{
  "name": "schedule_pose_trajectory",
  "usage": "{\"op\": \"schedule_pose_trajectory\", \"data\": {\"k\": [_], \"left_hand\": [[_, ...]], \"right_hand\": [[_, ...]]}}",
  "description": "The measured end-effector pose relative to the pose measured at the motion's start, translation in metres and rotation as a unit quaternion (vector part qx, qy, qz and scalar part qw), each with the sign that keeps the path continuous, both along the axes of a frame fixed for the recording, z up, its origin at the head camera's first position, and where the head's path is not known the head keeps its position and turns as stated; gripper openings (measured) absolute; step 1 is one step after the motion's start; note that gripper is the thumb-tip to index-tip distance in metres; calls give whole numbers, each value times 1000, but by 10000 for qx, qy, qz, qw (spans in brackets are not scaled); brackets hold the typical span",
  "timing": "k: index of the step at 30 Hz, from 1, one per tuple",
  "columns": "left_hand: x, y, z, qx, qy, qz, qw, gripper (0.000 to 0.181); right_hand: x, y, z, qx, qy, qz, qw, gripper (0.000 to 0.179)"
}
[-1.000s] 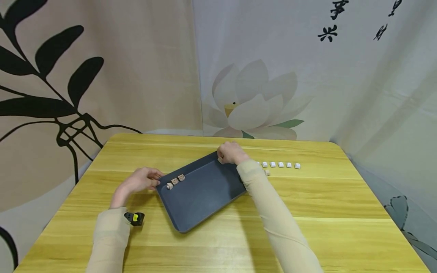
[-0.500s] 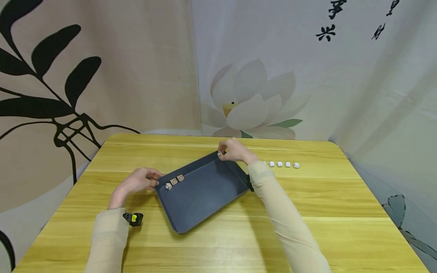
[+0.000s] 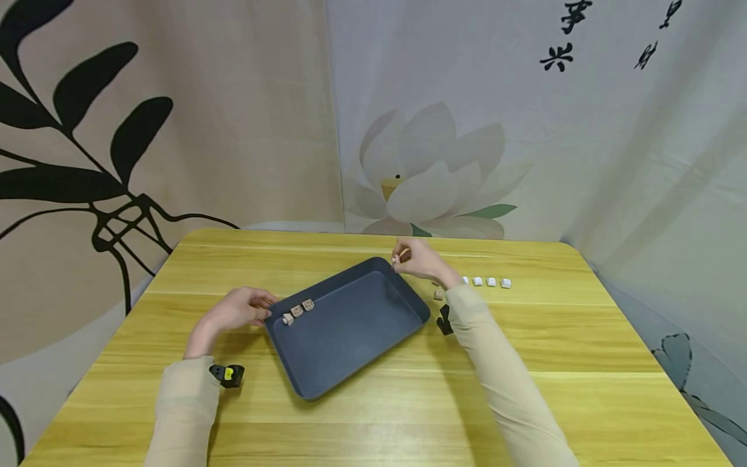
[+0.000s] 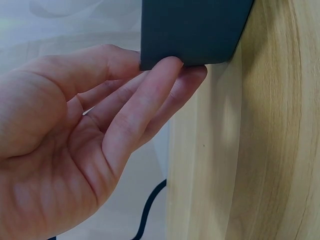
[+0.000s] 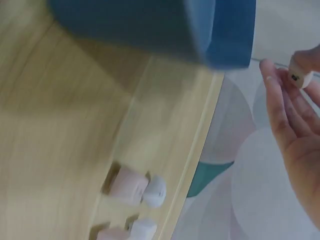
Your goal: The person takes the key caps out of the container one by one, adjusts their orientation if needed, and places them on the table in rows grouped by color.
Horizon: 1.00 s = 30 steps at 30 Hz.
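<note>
A dark grey-blue tray (image 3: 350, 337) lies at an angle mid-table. In the head view, three small beige keycaps (image 3: 296, 311) sit in a line along its far wall, near the left corner. My left hand (image 3: 239, 308) holds that corner between thumb and fingers; the left wrist view shows the fingertips at the tray's end (image 4: 195, 30). My right hand (image 3: 420, 259) pinches a beige keycap (image 5: 299, 77) with a dark mark on it, just beyond the tray's far right corner. That keycap is raised above the table, mostly covered by fingers in the head view.
White keycaps (image 3: 491, 282) stand in a row at the back right, partly hidden by the right forearm. A beige keycap (image 3: 438, 295) lies between the tray and the right wrist. The wooden table (image 3: 583, 337) ends at a printed curtain behind.
My right hand has moved from over the tray's far edge to the right, past the corner, with the keycap still pinched. My left hand and the tray have stayed put.
</note>
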<state>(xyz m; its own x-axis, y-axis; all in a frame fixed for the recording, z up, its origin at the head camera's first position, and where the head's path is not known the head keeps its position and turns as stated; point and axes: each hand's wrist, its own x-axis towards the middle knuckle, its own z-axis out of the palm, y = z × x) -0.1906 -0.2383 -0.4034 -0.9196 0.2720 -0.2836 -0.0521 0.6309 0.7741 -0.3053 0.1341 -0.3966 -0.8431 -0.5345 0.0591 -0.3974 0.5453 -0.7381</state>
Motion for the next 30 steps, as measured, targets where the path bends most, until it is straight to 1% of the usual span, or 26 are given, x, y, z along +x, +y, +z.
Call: {"op": "schedule_pose_trajectory", "data": {"k": [3,6,8,16,19,20,23,26,27,30], "left_hand": [[0,0,0,13,14,-17,10000,33],[1,-1,0,11,35,-57,10000,33],[1,-1,0,4,35,-67,10000,33],[0,-1,0,26,1,-83,10000,33],[-1,-3,-2,87,3,-143,9999,32],[-2,-4,-2,112,43,-205,9997,31],[-3,-6,-3,110,61,-260,9996,30],[-3,-4,-2,75,6,-181,9998,31],[-3,-3,-2,51,-51,-92,9999,32],[-1,-1,-1,1,-71,-51,10000,33]], "right_hand": [[2,10,0,-209,-228,-63,9995,20],[4,21,2,-196,-284,-131,9993,28],[6,28,4,-123,-241,-110,9996,32],[12,54,5,198,172,237,9994,39],[14,64,4,214,88,312,9992,41],[15,67,4,183,4,313,9993,41],[17,76,2,107,-205,203,9995,42],[19,85,-1,107,-311,8,9995,39],[19,88,-2,122,-318,-70,9994,38],[20,96,-5,127,-310,-249,9991,37]]}}
